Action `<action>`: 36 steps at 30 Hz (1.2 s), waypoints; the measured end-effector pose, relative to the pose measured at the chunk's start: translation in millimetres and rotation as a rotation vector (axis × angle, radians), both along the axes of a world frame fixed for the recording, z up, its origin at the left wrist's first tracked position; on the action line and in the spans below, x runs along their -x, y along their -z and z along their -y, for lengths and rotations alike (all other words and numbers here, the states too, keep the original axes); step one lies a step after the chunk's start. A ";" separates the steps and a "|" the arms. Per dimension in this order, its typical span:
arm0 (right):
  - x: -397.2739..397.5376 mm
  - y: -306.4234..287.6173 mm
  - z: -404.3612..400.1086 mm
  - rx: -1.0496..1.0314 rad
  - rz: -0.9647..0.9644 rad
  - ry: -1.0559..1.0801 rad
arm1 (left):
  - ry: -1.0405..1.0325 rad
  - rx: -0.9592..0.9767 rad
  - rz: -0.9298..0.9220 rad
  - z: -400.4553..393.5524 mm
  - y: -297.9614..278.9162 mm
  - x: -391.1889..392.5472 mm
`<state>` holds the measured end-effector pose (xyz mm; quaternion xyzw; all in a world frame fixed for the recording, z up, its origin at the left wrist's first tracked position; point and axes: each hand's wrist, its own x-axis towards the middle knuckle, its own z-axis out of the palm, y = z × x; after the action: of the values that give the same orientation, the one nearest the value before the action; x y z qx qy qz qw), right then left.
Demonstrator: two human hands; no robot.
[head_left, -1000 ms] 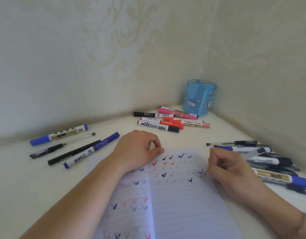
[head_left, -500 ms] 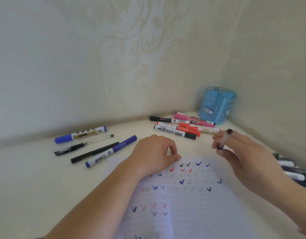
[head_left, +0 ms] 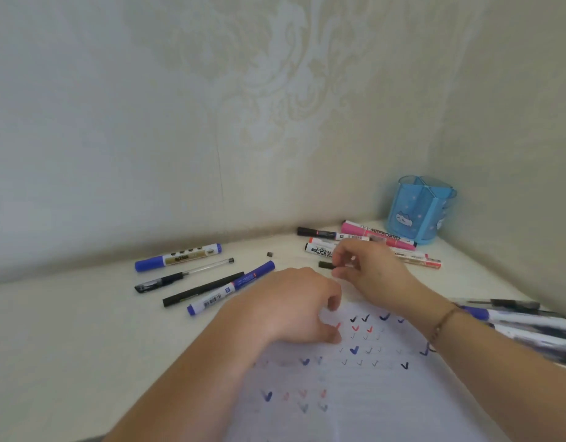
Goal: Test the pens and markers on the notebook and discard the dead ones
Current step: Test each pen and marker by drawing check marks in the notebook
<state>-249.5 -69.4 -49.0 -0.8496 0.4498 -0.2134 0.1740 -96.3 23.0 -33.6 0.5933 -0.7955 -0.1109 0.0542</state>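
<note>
— While your right hand (head_left: 367, 269) hangs over the bench (head_left: 68, 346) beyond the notebook's top edge, what is in it?
— Your fingers are curled around a thin pen (head_left: 327, 265); only its dark end pokes out to the left of your fingertips, and the rest is blurred or hidden by the hand.
— And your left hand (head_left: 294, 307)?
— It rests on the open notebook (head_left: 371, 393) near the fold, fingers loosely curled and grasping nothing, the thumb touching the page just beside the red ticks. Rows of black, red and blue ticks run across the lined paper.
— What lies around you?
— Left of the notebook, four lie side by side on the bench: a blue-capped marker (head_left: 178, 257), a clear pen (head_left: 183, 275), a black pen (head_left: 202, 289) and a blue marker (head_left: 230, 288). A small dark cap (head_left: 270, 254) sits apart behind them. Behind your right hand lies a cluster with a black marker (head_left: 320, 233) and a pink whiteboard marker (head_left: 377, 235), near the blue pen holder (head_left: 419, 212) in the corner. At your right wrist another pile of pens (head_left: 524, 323) lies, blurred.
</note>
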 end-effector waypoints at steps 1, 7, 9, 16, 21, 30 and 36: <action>-4.7 2.3 -2.2 -0.003 -0.005 -0.042 | -0.002 -0.014 0.036 -5.1 -2.0 0.8; -36.4 10.4 -13.6 0.083 -0.047 -0.122 | 0.009 -0.147 0.064 -28.7 -16.3 -2.2; -39.7 10.4 -14.4 0.098 -0.076 -0.113 | 0.020 -0.238 0.070 -34.6 -22.0 -8.0; 43.1 -4.6 13.1 0.236 -0.281 0.302 | 0.070 -0.235 0.030 -67.3 -12.3 -17.9; 43.6 -0.7 12.7 0.220 -0.325 0.250 | 0.038 -0.195 0.017 -64.1 -8.7 -9.4; 44.2 -13.2 -1.8 0.095 -0.294 0.309 | -0.104 -0.149 -0.081 -4.7 -20.9 -11.1; 47.3 -21.5 -55.9 -0.216 0.335 0.156 | -0.055 0.155 -0.517 11.3 7.0 11.9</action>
<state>-296.8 -13.6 -27.5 -0.7413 0.4992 -0.3153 0.3192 -108.2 11.7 -40.6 0.5608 -0.7449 -0.1960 0.3036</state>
